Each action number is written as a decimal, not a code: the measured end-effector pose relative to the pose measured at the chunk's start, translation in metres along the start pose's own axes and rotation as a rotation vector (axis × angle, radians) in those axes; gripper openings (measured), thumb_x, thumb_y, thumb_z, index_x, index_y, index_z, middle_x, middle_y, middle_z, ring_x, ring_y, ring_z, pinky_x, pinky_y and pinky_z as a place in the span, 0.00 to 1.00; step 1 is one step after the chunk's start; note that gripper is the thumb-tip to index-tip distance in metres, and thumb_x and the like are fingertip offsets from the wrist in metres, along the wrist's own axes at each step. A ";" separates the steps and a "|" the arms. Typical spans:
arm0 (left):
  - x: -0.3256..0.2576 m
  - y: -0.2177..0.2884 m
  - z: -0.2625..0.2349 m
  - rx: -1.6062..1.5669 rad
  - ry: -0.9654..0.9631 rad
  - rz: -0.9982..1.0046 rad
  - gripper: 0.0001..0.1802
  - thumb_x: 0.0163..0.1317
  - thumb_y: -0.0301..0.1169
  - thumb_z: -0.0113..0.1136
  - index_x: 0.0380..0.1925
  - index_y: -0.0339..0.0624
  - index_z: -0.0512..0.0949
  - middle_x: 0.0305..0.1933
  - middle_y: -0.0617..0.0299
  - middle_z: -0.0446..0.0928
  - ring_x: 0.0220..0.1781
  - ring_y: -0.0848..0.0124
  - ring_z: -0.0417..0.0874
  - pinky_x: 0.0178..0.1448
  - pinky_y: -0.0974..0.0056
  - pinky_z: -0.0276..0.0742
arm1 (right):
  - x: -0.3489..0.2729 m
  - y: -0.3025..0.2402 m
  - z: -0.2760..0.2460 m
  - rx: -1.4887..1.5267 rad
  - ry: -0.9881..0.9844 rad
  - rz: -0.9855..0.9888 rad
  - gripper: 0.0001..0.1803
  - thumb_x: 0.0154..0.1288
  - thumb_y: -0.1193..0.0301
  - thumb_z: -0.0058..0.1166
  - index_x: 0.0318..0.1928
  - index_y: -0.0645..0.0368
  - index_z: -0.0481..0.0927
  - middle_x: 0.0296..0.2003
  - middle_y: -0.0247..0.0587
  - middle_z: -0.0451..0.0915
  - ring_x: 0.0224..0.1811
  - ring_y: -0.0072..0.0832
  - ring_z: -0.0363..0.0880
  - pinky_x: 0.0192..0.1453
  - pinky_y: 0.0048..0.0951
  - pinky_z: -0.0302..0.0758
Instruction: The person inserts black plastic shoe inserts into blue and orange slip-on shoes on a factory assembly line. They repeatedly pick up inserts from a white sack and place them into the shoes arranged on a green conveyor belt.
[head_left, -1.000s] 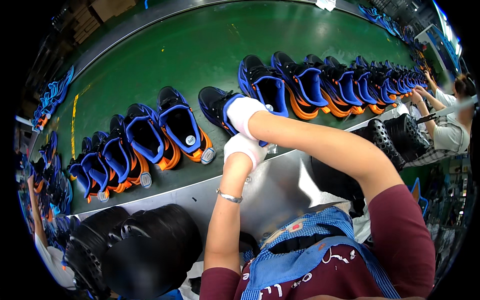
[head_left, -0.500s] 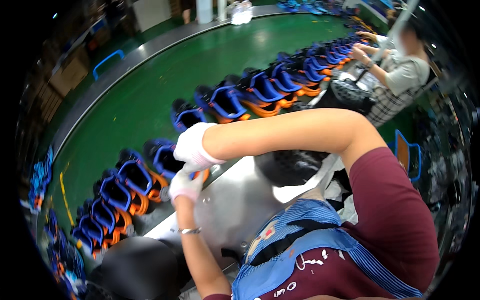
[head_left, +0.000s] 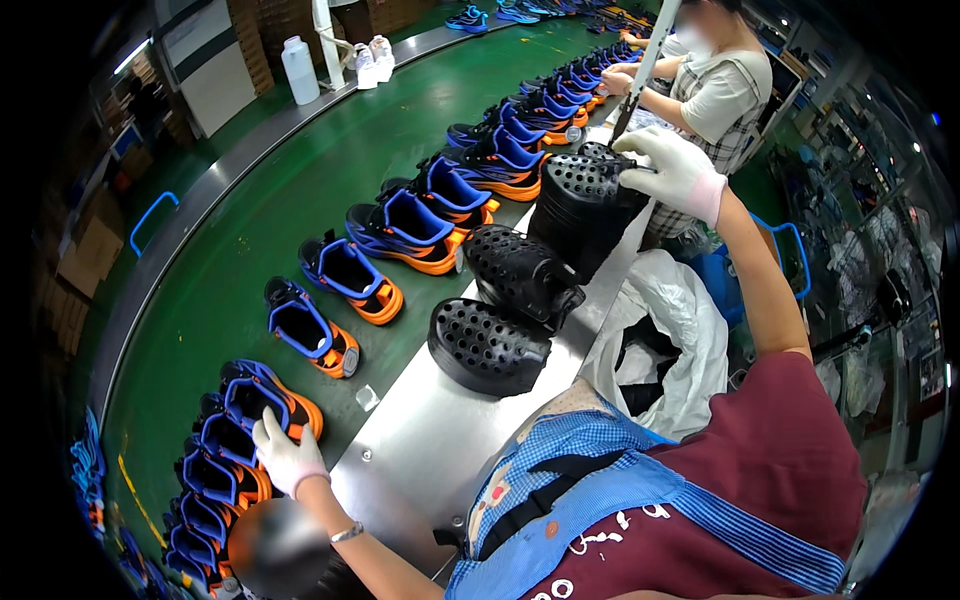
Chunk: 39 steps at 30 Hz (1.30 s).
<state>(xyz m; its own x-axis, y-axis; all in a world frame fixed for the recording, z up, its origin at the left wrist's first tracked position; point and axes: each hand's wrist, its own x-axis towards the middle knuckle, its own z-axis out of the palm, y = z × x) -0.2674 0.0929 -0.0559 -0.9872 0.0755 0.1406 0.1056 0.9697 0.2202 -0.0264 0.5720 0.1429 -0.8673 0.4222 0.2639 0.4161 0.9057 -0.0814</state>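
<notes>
Right hand [head_left: 675,175] now off green belt [head_left: 200,320]

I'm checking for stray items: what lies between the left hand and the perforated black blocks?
From the left hand, the head view shows a small pale square on the green tabletop, then silvery metal ledge.

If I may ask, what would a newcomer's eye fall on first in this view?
Most likely the long line of black, blue and orange shoes, running across the green surface from lower left toward upper right. Next would come the black perforated pieces on the metal ledge near the middle, with the white-gloved right hand at the farthest stack.
</notes>
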 end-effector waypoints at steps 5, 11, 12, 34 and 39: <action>-0.008 0.014 -0.007 -0.090 0.207 0.114 0.32 0.57 0.33 0.65 0.64 0.48 0.71 0.68 0.47 0.66 0.66 0.48 0.70 0.67 0.51 0.69 | 0.001 0.045 0.023 0.074 -0.062 -0.061 0.22 0.54 0.69 0.62 0.50 0.58 0.74 0.47 0.44 0.76 0.48 0.38 0.77 0.54 0.35 0.75; -0.016 0.039 -0.013 -0.285 0.269 0.266 0.24 0.59 0.29 0.63 0.57 0.39 0.76 0.64 0.43 0.70 0.65 0.47 0.71 0.68 0.52 0.67 | 0.020 0.061 0.030 0.122 -0.138 -0.182 0.25 0.49 0.70 0.64 0.49 0.60 0.73 0.43 0.44 0.75 0.45 0.37 0.76 0.51 0.34 0.75; -0.016 0.040 -0.011 -0.281 0.269 0.265 0.24 0.59 0.29 0.63 0.57 0.39 0.76 0.64 0.43 0.70 0.65 0.47 0.71 0.68 0.52 0.67 | 0.022 0.060 0.028 0.126 -0.140 -0.184 0.25 0.49 0.70 0.64 0.49 0.60 0.73 0.43 0.44 0.75 0.45 0.37 0.76 0.51 0.34 0.75; -0.044 0.114 -0.008 -1.893 -0.465 0.251 0.44 0.69 0.55 0.53 0.73 0.36 0.53 0.70 0.50 0.66 0.66 0.61 0.73 0.71 0.56 0.67 | 0.046 -0.189 0.037 0.504 -0.488 -0.766 0.27 0.45 0.66 0.74 0.45 0.61 0.77 0.40 0.42 0.78 0.45 0.38 0.78 0.50 0.34 0.76; -0.046 0.095 -0.021 -2.374 -0.451 -0.160 0.31 0.73 0.49 0.49 0.65 0.37 0.64 0.57 0.51 0.76 0.58 0.61 0.79 0.62 0.56 0.76 | 0.042 -0.262 0.088 0.493 -0.651 -0.728 0.28 0.54 0.58 0.65 0.49 0.65 0.76 0.41 0.52 0.79 0.43 0.46 0.80 0.49 0.40 0.78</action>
<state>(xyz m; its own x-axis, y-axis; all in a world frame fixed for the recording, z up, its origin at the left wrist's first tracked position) -0.2095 0.1767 -0.0210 -0.9187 0.3932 -0.0366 -0.3572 -0.7880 0.5015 -0.1960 0.3563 0.0904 -0.8999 -0.4122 -0.1425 -0.2839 0.8017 -0.5259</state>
